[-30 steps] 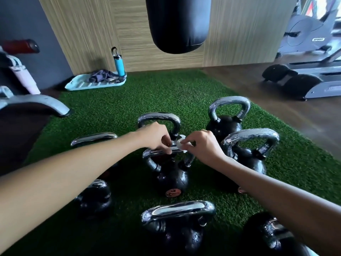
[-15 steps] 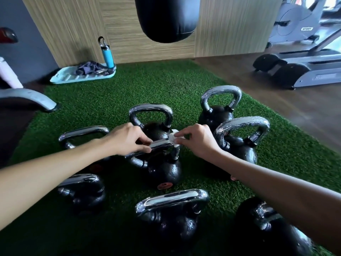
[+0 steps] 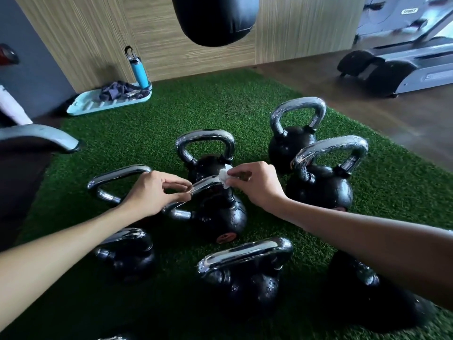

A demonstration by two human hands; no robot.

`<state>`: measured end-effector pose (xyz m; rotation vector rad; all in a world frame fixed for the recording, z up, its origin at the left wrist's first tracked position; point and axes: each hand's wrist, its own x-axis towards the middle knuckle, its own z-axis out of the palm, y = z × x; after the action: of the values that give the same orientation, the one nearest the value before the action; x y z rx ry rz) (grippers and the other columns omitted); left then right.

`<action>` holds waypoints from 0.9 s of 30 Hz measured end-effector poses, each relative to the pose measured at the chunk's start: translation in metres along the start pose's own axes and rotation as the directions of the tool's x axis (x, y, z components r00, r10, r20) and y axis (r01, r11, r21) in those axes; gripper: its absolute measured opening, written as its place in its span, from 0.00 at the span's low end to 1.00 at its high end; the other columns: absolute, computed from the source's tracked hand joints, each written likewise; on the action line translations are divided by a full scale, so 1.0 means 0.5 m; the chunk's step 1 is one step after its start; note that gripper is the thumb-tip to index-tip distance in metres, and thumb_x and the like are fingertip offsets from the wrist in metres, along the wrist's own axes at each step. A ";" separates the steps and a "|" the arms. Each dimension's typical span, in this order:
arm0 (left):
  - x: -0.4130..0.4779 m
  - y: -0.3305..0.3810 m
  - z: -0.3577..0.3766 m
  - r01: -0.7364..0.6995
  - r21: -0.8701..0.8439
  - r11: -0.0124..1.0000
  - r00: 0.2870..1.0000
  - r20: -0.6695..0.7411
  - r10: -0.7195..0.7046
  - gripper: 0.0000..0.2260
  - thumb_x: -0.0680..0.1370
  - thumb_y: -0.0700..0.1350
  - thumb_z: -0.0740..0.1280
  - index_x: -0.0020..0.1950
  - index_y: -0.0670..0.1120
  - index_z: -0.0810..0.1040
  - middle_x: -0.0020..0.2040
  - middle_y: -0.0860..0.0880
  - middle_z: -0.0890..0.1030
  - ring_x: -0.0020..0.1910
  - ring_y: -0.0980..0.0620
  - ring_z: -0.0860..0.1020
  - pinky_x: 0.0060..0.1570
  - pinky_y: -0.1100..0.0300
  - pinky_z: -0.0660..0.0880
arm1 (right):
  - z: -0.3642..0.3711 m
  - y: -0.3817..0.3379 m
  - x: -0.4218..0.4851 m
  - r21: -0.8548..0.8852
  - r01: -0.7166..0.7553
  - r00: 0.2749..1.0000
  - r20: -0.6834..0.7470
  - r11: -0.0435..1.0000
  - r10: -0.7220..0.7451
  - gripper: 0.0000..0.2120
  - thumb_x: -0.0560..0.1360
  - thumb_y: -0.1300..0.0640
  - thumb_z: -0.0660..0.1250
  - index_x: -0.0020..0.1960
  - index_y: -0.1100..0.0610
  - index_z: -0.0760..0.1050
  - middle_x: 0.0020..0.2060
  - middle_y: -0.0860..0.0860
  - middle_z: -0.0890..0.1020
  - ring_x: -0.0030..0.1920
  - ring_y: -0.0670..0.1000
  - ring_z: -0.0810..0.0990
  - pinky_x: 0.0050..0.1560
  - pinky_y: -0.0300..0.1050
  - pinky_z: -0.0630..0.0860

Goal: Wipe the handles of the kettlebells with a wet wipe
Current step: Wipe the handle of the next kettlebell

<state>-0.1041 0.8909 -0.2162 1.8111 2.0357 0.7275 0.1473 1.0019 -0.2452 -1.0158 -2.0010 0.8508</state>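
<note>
**Kettlebell handle held at both ends**

I see the centre kettlebell, round and matte black, on green bristly turf among the others. Its glossy chrome handle runs left to right, rising rightward. Left hand pinches the bar. Right hand pinches a crumpled white wet wipe against its right end.

Black cast-iron kettlebells with chrome handles; white wet wipe; green artificial turf mat; blue water bottle.
</note>
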 end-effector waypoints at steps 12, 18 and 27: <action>0.004 0.002 0.008 -0.084 0.182 0.980 0.995 -0.029 0.091 0.11 0.72 0.61 0.74 0.46 0.57 0.79 0.51 0.59 0.86 0.20 0.60 0.71 0.30 0.71 0.67 | 0.004 0.027 -0.003 0.028 -0.137 0.990 -0.017 0.990 0.138 0.11 0.68 0.56 0.81 0.50 0.53 0.87 0.41 0.45 0.87 0.41 0.41 0.84 0.47 0.30 0.78; 0.002 -0.002 0.006 -0.037 0.171 0.985 0.998 -0.034 0.043 0.11 0.73 0.59 0.75 0.51 0.57 0.81 0.43 0.68 0.82 0.29 0.73 0.75 0.36 0.65 0.69 | 0.032 0.054 -0.011 0.002 -0.200 0.979 0.050 0.980 0.200 0.12 0.68 0.56 0.81 0.51 0.54 0.87 0.42 0.47 0.87 0.42 0.41 0.84 0.47 0.32 0.78; 0.015 -0.014 0.013 -0.066 0.171 0.983 0.997 -0.038 0.073 0.11 0.72 0.62 0.74 0.50 0.61 0.79 0.44 0.68 0.83 0.24 0.61 0.72 0.29 0.63 0.67 | 0.029 0.062 -0.012 0.067 -0.254 0.967 0.025 0.965 0.253 0.11 0.68 0.56 0.81 0.50 0.54 0.86 0.40 0.46 0.86 0.40 0.39 0.83 0.40 0.25 0.75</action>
<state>-0.1076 0.8986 -0.2247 1.9849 2.1299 0.6342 0.1493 1.0082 -0.2793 -1.2457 -1.8652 1.0595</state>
